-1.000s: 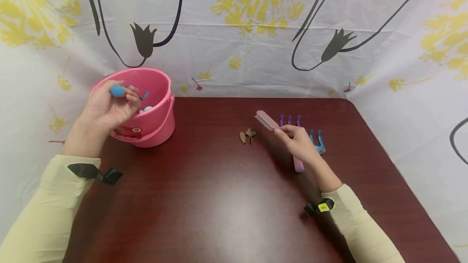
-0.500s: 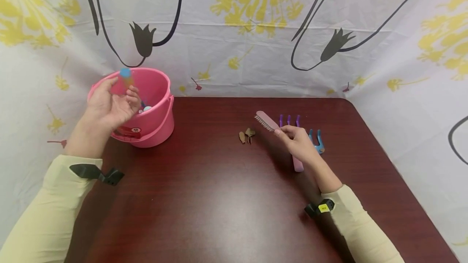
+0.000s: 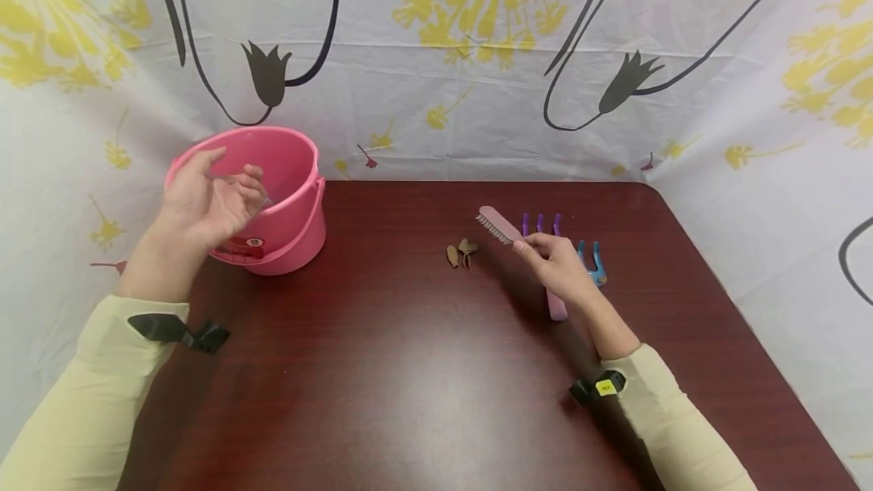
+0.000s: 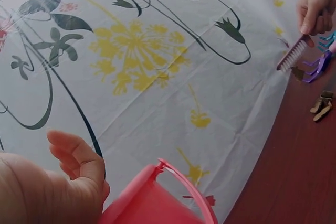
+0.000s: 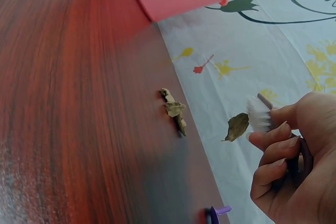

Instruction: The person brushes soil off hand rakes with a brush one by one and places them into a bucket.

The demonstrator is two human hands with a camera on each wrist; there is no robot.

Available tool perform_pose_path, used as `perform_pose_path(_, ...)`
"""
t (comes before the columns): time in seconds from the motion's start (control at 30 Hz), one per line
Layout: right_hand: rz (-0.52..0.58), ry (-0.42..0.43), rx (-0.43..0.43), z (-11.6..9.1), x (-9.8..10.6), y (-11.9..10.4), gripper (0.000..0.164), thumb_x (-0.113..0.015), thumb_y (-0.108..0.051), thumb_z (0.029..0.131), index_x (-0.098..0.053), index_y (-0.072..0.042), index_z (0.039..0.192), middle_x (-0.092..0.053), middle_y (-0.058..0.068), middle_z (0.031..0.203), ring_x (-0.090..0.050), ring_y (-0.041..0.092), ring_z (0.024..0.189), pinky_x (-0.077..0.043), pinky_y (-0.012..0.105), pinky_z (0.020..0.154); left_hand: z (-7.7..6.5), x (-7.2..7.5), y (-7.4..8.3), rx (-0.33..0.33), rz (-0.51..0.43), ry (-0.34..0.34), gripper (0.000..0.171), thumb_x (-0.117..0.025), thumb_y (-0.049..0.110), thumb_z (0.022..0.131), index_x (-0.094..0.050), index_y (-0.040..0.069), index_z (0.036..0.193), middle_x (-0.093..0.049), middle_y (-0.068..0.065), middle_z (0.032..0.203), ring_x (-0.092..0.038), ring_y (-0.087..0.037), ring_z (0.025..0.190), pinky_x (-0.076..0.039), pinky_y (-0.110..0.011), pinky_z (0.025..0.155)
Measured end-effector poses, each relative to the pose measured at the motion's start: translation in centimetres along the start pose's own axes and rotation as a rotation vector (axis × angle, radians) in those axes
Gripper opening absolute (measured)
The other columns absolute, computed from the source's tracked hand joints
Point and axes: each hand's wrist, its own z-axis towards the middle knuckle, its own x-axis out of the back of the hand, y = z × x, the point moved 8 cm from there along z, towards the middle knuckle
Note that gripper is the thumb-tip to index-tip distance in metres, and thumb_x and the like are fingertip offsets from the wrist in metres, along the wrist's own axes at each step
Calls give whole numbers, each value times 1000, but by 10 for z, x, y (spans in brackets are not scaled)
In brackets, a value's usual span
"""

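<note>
My left hand (image 3: 214,207) is held over the near side of the pink bucket (image 3: 286,229), fingers loosely bent and nothing in them. The hand covers part of the bucket's opening, and most of its contents are hidden. Over the right of the table, my right hand (image 3: 555,264) grips a pink brush (image 3: 500,226) by its handle, with the pale bristles facing left. A dry brown leaf (image 5: 238,127) shows right at the bristles in the right wrist view. Below the right hand lies a hand rake with purple tines (image 3: 540,223) and a pink handle (image 3: 556,306).
Dry leaves (image 3: 460,254) lie on the dark red table (image 3: 382,354), left of the brush. A blue pronged tool (image 3: 596,267) lies at the right, partly behind the right hand. A patterned white sheet (image 3: 436,97) hangs behind and beside the table.
The small blue-ended object that my left hand held has left its fingers over the bucket and is out of sight. The right hand and brush have stayed almost still.
</note>
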Motion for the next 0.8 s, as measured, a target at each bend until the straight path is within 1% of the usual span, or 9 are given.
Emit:
perform_pose_path(0.1, -6, -2, -1, 0, 2, 1, 37, -57, -31, 106, -69, 2, 118, -68, 22, 101, -52, 25, 78, -44, 34, 64, -1, -4, -8, -2, 83, -29, 47, -61, 31, 101, -33, 19, 136, -51, -10, 92, -50, -19, 67, -46, -30, 54)
perform_pose_path(0.2, -21, -5, -2, 0, 5, 0, 38, -56, -31, 106, -68, 2, 119, -68, 22, 103, -54, 27, 81, -46, 35, 66, -1, -11, -19, -15, 230, -74, 53, -60, 31, 102, -33, 11, 143, -52, -9, 91, -49, -18, 67, -46, -27, 55)
perform_pose_path(0.27, -32, -3, -1, 0, 8, 1, 38, -56, -31, 106, -68, 3, 119, -69, 22, 105, -57, 29, 84, -47, 37, 69, 1, -17, -29, -9, 332, -115, 57, -57, 30, 104, -28, 9, 149, -52, -9, 90, -50, -16, 67, -46, -25, 56)
perform_pose_path(0.37, -34, 5, -4, -1, 13, 1, 38, -56, -31, 106, -68, 3, 119, -69, 22, 107, -60, 31, 89, -49, 37, 73, 8, -24, -47, 4, 511, -158, 54, -53, 29, 105, -31, 5, 148, -54, -8, 89, -50, -14, 67, -46, -23, 58)
perform_pose_path(0.5, -24, 14, -19, -3, 19, 6, 39, -57, -32, 106, -69, 3, 119, -69, 23, 108, -61, 29, 90, -50, 33, 75, 21, -22, -73, 21, 813, -159, 37, -50, 30, 106, -49, 2, 131, -57, -5, 88, -52, -13, 69, -47, -21, 61)
perform_pose_path(0.57, -15, 21, -26, -4, 22, 9, 40, -58, -33, 105, -69, 4, 119, -69, 23, 108, -60, 28, 89, -50, 30, 74, 28, -19, -88, 49, 971, -155, 37, -48, 33, 107, -52, 3, 128, -57, -5, 89, -53, -14, 72, -48, -22, 63)
perform_pose_path(0.63, 2, 34, -31, -5, 26, 12, 40, -59, -31, 105, -69, 5, 118, -69, 23, 104, -59, 26, 84, -49, 27, 69, 34, -15, -105, 90, 1093, -159, 40, -48, 33, 106, -52, 2, 130, -58, -6, 93, -53, -15, 77, -48, -24, 66)
perform_pose_path(0.7, 13, 54, -29, -6, 31, 13, 38, -60, -29, 104, -69, 6, 117, -68, 21, 95, -57, 22, 77, -47, 24, 62, 40, -11, -123, 133, 1182, -169, 44, -48, 34, 105, -52, 0, 133, -58, -8, 98, -54, -17, 80, -49, -26, 70)
perform_pose_path(0.8, 26, 81, -27, -8, 36, 14, 34, -61, -26, 104, -70, 6, 113, -61, 15, 77, -50, 15, 64, -40, 24, 52, 48, -7, -150, 195, 1262, -191, 47, -49, 35, 105, -52, -2, 134, -58, -12, 102, -55, -19, 84, -51, -29, 75)
